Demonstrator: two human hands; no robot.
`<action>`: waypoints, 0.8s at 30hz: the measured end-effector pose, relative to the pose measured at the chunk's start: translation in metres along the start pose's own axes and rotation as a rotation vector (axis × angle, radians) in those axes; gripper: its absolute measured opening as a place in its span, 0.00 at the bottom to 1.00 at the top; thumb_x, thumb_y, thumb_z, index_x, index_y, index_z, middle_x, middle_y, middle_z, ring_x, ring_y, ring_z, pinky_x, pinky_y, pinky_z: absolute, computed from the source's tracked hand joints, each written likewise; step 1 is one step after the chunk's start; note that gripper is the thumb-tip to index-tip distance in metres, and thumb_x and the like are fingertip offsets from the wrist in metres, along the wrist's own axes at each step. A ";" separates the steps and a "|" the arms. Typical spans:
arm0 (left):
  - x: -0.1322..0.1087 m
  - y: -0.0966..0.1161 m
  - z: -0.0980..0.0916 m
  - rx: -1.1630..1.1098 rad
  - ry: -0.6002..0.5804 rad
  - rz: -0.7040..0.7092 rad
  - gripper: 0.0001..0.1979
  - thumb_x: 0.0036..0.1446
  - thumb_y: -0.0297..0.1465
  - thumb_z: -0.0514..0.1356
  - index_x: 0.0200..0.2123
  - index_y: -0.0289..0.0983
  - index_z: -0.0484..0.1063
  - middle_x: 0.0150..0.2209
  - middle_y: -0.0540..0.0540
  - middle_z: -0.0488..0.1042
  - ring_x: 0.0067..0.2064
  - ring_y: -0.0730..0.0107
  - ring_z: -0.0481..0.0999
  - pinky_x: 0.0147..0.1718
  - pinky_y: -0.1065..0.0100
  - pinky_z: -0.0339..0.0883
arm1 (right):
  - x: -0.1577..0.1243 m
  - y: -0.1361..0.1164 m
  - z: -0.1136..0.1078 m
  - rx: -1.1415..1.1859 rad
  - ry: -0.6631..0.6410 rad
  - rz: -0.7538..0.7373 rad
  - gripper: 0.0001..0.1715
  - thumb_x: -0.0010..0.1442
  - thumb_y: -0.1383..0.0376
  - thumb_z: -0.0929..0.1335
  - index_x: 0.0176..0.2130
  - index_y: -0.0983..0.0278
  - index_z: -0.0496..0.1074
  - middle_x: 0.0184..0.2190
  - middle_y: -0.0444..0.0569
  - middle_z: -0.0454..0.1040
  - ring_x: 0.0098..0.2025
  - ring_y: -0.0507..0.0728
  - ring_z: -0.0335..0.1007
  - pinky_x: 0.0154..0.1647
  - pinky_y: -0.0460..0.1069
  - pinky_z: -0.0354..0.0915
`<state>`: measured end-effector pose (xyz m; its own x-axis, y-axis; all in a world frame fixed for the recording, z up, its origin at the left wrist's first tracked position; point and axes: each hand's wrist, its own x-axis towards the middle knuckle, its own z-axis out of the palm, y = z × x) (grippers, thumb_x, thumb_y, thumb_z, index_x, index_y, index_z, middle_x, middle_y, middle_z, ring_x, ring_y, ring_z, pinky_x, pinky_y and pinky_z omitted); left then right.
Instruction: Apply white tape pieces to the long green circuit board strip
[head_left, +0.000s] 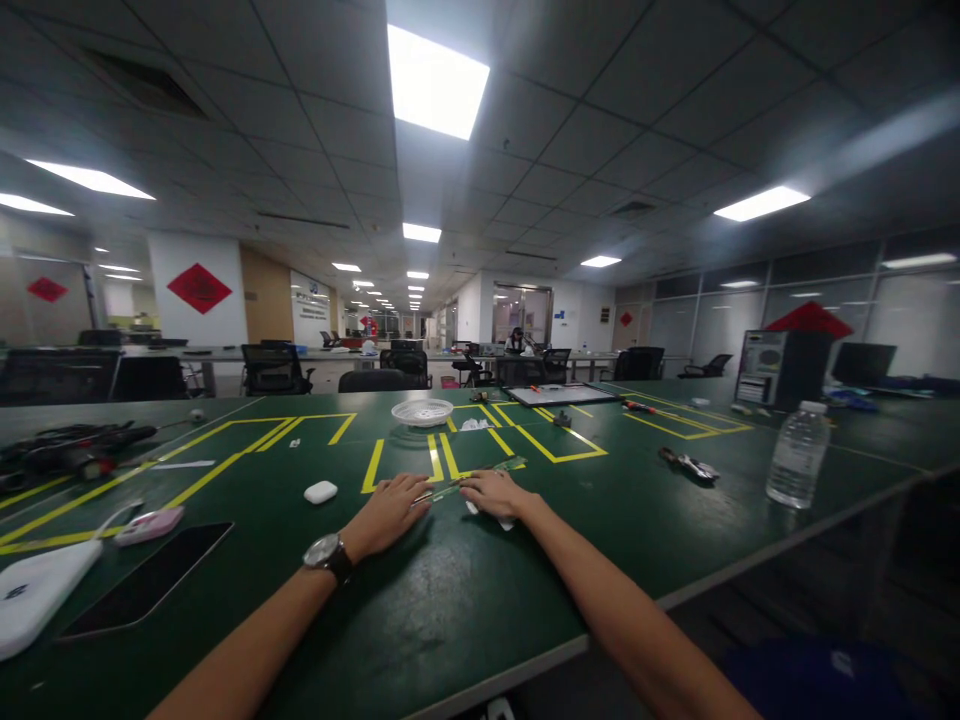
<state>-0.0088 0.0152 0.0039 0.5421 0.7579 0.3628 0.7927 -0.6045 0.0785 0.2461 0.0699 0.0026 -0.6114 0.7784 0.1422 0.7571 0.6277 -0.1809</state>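
Both hands rest low over the green table, close together near the middle. My left hand (388,515), with a watch (326,553) on its wrist, has its fingertips at the left end of a thin, clear greenish strip (448,491). My right hand (496,493) lies over the strip's middle, and its far end shows beyond the fingers. Under my right palm is something white (505,522), mostly covered. Whether the fingers grip the strip or only touch it is hard to make out. A white earphone case (321,492) lies left of my left hand.
A white round basket (422,412) stands beyond the hands. Left are a phone (154,580), a white charger (45,590) and black cables (67,450). Right are a water bottle (799,456), a metal tool (688,465) and a computer case (784,368). A person (516,342) sits far back.
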 end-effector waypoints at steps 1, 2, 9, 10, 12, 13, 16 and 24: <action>0.000 0.000 -0.001 0.000 0.006 0.002 0.18 0.68 0.38 0.49 0.57 0.41 0.66 0.60 0.42 0.66 0.61 0.57 0.62 0.57 0.54 0.57 | 0.001 -0.005 0.001 0.015 -0.008 -0.072 0.29 0.68 0.48 0.54 0.59 0.55 0.67 0.60 0.53 0.66 0.62 0.64 0.58 0.61 0.63 0.50; 0.001 0.000 -0.002 -0.002 0.010 0.002 0.18 0.68 0.38 0.49 0.57 0.41 0.66 0.60 0.42 0.66 0.61 0.57 0.62 0.57 0.54 0.57 | 0.002 -0.011 0.001 0.030 -0.017 -0.142 0.29 0.68 0.49 0.55 0.59 0.56 0.68 0.60 0.53 0.67 0.62 0.64 0.59 0.61 0.62 0.51; -0.002 -0.005 0.004 -0.095 -0.092 0.058 0.18 0.68 0.35 0.49 0.59 0.41 0.64 0.62 0.43 0.64 0.62 0.57 0.62 0.59 0.55 0.56 | -0.014 -0.033 -0.001 0.211 -0.026 -0.434 0.21 0.60 0.60 0.66 0.52 0.61 0.73 0.52 0.50 0.74 0.52 0.59 0.70 0.56 0.50 0.60; -0.003 -0.005 0.007 -0.111 -0.111 0.061 0.19 0.67 0.35 0.49 0.60 0.42 0.63 0.63 0.43 0.63 0.63 0.57 0.61 0.60 0.54 0.55 | -0.018 -0.031 -0.004 0.241 -0.003 -0.436 0.21 0.59 0.63 0.66 0.52 0.61 0.73 0.52 0.50 0.74 0.52 0.58 0.70 0.56 0.50 0.60; -0.003 -0.004 0.011 -0.145 -0.140 0.066 0.21 0.68 0.36 0.49 0.62 0.44 0.60 0.65 0.44 0.60 0.64 0.57 0.59 0.60 0.53 0.55 | -0.025 -0.024 -0.011 0.279 0.066 -0.394 0.23 0.55 0.70 0.65 0.51 0.61 0.73 0.52 0.48 0.74 0.53 0.57 0.69 0.56 0.49 0.60; -0.003 -0.003 0.013 -0.161 -0.153 0.076 0.21 0.68 0.36 0.49 0.63 0.45 0.59 0.66 0.45 0.59 0.65 0.57 0.58 0.59 0.53 0.55 | -0.028 -0.020 -0.015 0.281 0.096 -0.356 0.25 0.53 0.72 0.65 0.50 0.62 0.73 0.51 0.48 0.74 0.52 0.57 0.69 0.56 0.49 0.60; -0.002 0.000 0.017 -0.179 -0.198 0.098 0.21 0.68 0.37 0.48 0.63 0.47 0.59 0.67 0.47 0.55 0.66 0.57 0.56 0.59 0.52 0.54 | -0.035 -0.009 -0.024 0.222 0.068 -0.261 0.28 0.47 0.75 0.65 0.48 0.62 0.74 0.49 0.49 0.75 0.51 0.58 0.69 0.55 0.50 0.61; -0.003 0.016 0.006 -0.141 -0.194 0.108 0.20 0.68 0.42 0.49 0.59 0.44 0.65 0.62 0.43 0.64 0.62 0.54 0.62 0.56 0.54 0.55 | -0.029 0.002 -0.017 0.092 0.027 -0.235 0.23 0.49 0.72 0.66 0.45 0.63 0.77 0.43 0.50 0.77 0.46 0.58 0.70 0.50 0.49 0.62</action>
<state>0.0041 0.0046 -0.0011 0.6759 0.7116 0.1920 0.6878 -0.7026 0.1825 0.2691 0.0487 0.0147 -0.7605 0.6121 0.2166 0.5703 0.7892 -0.2277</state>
